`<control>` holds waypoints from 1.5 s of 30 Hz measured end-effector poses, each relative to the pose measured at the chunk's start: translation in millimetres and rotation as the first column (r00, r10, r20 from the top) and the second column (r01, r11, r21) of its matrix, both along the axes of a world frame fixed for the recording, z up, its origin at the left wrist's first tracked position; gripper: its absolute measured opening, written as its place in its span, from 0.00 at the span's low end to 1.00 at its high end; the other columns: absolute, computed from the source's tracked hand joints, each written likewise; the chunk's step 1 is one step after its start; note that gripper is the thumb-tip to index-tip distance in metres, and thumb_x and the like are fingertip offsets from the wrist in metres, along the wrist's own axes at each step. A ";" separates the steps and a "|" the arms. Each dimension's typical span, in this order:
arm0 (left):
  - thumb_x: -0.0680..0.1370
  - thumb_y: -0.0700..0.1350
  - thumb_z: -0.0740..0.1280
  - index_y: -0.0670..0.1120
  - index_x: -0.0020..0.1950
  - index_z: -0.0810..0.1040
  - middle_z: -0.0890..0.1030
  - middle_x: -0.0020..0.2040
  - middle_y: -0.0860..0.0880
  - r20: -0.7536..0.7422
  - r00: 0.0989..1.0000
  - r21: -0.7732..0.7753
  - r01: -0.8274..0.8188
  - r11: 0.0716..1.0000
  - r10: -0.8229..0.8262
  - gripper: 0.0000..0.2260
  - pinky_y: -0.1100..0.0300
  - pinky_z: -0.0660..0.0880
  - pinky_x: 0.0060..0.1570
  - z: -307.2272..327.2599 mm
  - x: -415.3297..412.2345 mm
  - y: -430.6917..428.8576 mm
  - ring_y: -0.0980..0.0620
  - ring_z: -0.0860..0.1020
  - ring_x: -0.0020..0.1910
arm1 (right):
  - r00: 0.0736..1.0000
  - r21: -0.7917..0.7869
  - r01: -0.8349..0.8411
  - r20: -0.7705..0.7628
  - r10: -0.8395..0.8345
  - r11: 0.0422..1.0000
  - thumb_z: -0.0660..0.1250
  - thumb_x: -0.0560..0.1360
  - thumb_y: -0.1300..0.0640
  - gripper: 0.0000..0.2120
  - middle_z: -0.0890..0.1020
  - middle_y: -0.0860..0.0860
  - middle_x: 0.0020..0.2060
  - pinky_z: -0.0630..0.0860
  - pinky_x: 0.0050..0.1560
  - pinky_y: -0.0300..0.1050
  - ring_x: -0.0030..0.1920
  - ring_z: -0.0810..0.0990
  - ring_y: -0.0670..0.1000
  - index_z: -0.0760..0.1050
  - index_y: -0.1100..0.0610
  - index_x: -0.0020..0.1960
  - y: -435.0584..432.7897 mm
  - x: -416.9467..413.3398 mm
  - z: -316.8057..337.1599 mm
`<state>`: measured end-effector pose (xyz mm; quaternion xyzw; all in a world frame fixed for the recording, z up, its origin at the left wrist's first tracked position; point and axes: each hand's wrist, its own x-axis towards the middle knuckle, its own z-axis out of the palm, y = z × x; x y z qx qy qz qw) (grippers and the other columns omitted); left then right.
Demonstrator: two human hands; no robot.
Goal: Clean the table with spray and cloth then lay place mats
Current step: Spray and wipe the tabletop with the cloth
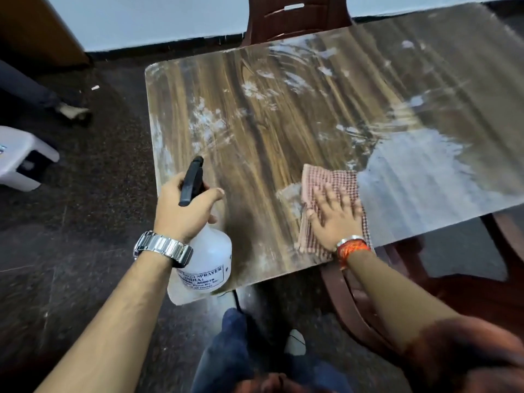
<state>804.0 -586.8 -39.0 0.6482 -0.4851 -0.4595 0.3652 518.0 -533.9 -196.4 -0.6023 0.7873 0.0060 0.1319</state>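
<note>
Left hand wrapped round neck of spray bottle, forearm bare, reaching in from lower left. Right hand flat, palm down, fingers spread, pressing on cloth, slightly blurred; arm extended from lower right.

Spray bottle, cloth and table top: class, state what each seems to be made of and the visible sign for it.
Spray bottle: likely translucent whitish plastic, cloudy see-through body, black trigger head. Cloth: woven fabric, perhaps cotton; red-and-white check with a nubby texture. Table top: glossy wood-grain surface, laminate or varnished wood, cannot tell which; it mirrors light and shows wet streaks.
</note>
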 end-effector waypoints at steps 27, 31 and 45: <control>0.65 0.45 0.76 0.42 0.40 0.77 0.79 0.32 0.43 0.068 0.957 -0.018 0.285 0.958 -0.283 0.11 0.50 0.80 0.30 -8.5 -154.6 -100.9 0.46 0.78 0.26 | 0.939 -0.109 0.342 -0.008 -0.344 0.933 0.49 0.78 0.39 0.29 0.54 0.50 0.78 0.42 0.73 0.66 0.77 0.50 0.61 0.52 0.43 0.78 -92.9 -86.7 0.4; 0.67 0.44 0.78 0.44 0.39 0.78 0.80 0.36 0.40 0.096 0.925 -0.021 0.371 0.928 -0.368 0.10 0.50 0.82 0.31 -7.5 -193.3 -123.6 0.47 0.80 0.29 | 0.941 -0.162 -0.306 0.098 0.323 0.938 0.56 0.74 0.38 0.29 0.69 0.51 0.72 0.46 0.73 0.66 0.75 0.58 0.62 0.66 0.44 0.73 -35.1 12.7 6.3; 0.63 0.48 0.76 0.47 0.37 0.75 0.78 0.31 0.46 0.063 0.883 0.042 0.462 0.886 -0.464 0.11 0.46 0.79 0.33 -37.3 -291.0 -145.8 0.47 0.78 0.25 | 0.995 -0.053 0.082 -0.057 -0.085 0.995 0.45 0.75 0.33 0.32 0.53 0.45 0.78 0.44 0.72 0.63 0.77 0.51 0.56 0.50 0.40 0.77 -140.8 -250.6 2.5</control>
